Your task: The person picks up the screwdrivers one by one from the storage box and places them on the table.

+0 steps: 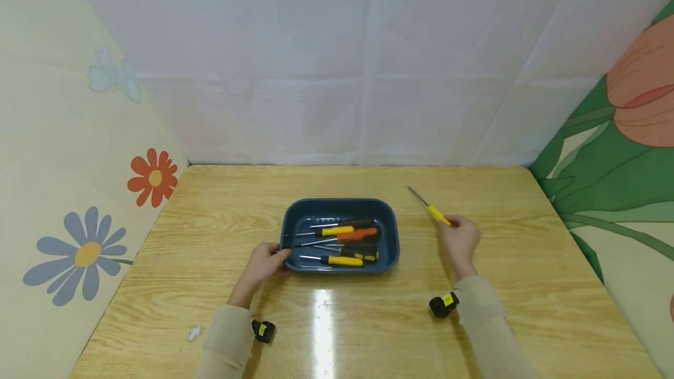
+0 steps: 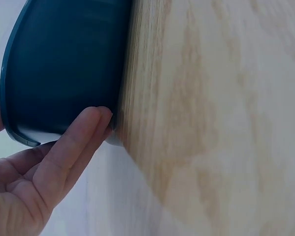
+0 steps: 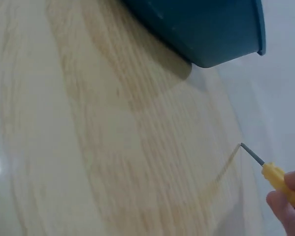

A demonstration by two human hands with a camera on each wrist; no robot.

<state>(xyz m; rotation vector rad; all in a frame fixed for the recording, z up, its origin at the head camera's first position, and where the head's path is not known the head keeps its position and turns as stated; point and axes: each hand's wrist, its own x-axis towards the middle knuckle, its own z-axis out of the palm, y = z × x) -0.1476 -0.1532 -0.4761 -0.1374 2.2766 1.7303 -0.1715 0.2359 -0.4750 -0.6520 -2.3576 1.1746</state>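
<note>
The left arm (image 1: 226, 338) and the right arm (image 1: 489, 320) are extended forward in light beige cloth sleeves (image 1: 478, 296). By the left grip (image 1: 265, 263), a bare hand, a pinch is formed between thumb and nearly straight fingers. The right grip (image 1: 460, 241), also bare, is placed farther forward, likewise pinching.

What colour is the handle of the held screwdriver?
The handle is yellow, clearest in the right wrist view.

Beige sleeves (image 1: 227, 332), black wrist cameras (image 1: 438, 307) (each with a yellow patch (image 1: 448, 300)).
</note>
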